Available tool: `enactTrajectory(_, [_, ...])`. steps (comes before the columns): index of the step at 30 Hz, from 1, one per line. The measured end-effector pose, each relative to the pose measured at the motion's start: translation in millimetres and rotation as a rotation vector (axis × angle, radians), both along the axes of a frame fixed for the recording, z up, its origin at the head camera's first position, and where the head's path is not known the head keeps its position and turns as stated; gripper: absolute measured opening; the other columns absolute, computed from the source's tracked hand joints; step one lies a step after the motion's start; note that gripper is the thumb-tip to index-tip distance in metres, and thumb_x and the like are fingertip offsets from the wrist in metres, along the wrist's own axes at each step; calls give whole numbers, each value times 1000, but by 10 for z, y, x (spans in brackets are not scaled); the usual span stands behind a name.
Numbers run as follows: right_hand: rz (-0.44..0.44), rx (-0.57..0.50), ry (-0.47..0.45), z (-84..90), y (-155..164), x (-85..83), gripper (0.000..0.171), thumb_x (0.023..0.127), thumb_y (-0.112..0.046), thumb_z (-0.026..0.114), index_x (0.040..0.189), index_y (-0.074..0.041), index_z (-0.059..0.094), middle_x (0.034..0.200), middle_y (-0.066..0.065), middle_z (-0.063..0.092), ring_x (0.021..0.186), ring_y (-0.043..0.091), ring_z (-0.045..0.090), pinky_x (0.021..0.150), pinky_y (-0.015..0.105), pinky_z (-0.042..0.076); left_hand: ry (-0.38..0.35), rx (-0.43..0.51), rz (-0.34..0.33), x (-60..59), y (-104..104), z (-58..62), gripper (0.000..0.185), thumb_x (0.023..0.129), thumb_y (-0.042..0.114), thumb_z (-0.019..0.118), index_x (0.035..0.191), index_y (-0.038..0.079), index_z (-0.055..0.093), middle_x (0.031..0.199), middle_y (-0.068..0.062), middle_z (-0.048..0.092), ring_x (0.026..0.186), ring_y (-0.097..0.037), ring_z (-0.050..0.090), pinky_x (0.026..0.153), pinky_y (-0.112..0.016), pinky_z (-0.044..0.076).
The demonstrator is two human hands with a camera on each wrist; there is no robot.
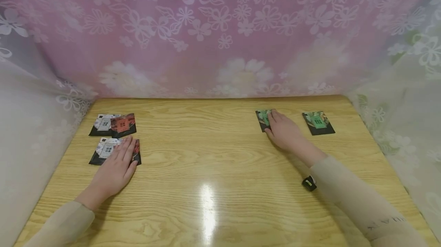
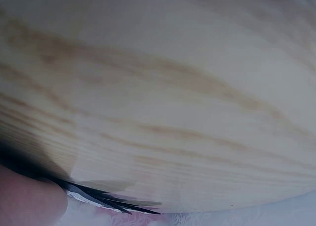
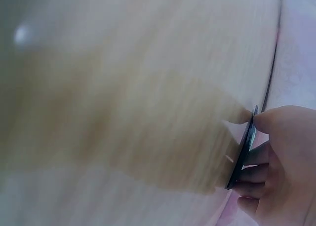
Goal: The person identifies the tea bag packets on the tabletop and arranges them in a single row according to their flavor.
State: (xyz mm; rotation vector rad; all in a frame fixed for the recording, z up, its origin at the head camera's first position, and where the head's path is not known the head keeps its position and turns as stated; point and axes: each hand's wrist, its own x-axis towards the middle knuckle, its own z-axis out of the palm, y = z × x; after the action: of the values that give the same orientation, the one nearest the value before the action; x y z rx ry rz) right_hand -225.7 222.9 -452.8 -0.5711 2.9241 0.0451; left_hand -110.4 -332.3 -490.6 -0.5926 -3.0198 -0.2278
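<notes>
Right grip (image 1: 285, 131) in a pinch on black-edged green packet (image 1: 262, 118); left grip (image 1: 115, 172) flat over white packet (image 1: 106, 149)

The table (image 1: 193, 136) is yellow with wavy brown grain. At its left end, the rear pale packet (image 1: 98, 129) and front pale packet (image 1: 107, 149) are patterned white over black; the red packet (image 1: 123, 123) has black below. At its right end, the inner green packet (image 1: 262, 120) and outer green packet (image 1: 318, 121) also carry black. Behind it, the pink curtain (image 1: 224, 21) bears white flowers.
</notes>
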Motion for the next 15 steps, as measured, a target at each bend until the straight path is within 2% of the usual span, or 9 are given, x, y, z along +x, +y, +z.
enactTrajectory(5, [-22,-6,23,5,103,74,66,113,-29,51,158,16,34,165,38,32,156,51,34,129,60,32,-2,1,0,-6,-10,5,71,114,29,45,169,-3,14,175,-29,18,163,-46,21,138,-37,-5])
enactTrajectory(15, [-78,26,29,-35,267,111,68,113,-32,50,158,16,34,165,38,32,155,52,33,130,60,30,1,-3,-3,-7,-1,-2,71,114,29,46,169,-4,15,175,-29,19,163,-46,21,139,-41,-1])
